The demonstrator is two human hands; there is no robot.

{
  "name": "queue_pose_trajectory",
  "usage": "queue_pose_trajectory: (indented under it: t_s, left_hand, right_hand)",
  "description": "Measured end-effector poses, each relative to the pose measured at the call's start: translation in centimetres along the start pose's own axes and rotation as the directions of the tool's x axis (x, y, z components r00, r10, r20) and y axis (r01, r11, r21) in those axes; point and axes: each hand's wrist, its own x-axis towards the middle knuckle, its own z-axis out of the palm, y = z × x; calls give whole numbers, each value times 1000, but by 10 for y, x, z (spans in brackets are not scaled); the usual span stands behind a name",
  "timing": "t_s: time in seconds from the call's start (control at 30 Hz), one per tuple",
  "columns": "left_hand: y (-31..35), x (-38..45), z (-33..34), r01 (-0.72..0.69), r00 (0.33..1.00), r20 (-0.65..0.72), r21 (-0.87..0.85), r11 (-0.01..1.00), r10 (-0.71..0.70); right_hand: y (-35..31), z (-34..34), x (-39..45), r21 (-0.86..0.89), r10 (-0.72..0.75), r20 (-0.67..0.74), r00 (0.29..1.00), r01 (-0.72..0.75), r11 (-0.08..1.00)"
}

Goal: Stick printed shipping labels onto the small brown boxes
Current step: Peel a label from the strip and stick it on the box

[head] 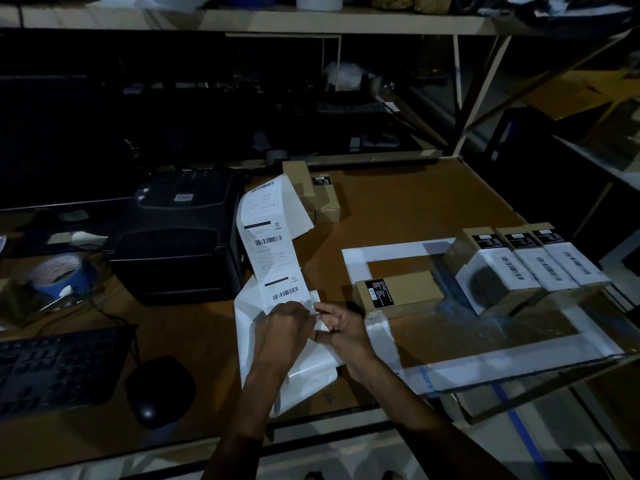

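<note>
Both forearms reach in from the bottom edge and meet over the middle of the desk (398,209). I see my left hand (282,327) with its fingers curled down onto the near end of the label strip (268,244), pinching the paper at the lowest label. My right hand (341,323) sits just beside it, knuckles up, thumb and fingertips pinching the same edge of the strip. That strip runs back from my hands toward the black label printer (180,233), and I count three printed labels on it. Small brown boxes: one unlabelled box (401,289) lies just right of my right hand, three labelled boxes (530,261) stand in a row well to the right, and a stack of brown boxes (311,192) sits behind the strip; I cannot count that stack exactly.
</note>
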Motion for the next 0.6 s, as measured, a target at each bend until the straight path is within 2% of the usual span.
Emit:
queue_pose_trajectory:
  t_s: [0.2, 0.37, 0.5, 0.6]
  left_hand:
    - [-4, -1, 3, -49, 998, -35, 43, 998, 50]
    - [-9, -2, 5, -32, 999, -43, -47, 998, 30]
    - [-3, -2, 4, -122, 992, -34, 36, 992, 123]
    - [-4, -2, 5, -80, 996, -44, -16, 997, 79]
  right_hand:
    - [1, -1, -1, 4, -1, 11, 1000, 1, 1000]
    - [-2, -2, -3, 43, -5, 26, 1000, 4, 999]
    - [-3, -2, -5, 46, -18, -9, 1000, 18, 999]
    - [-3, -2, -6, 58, -23, -11, 1000, 23, 998]
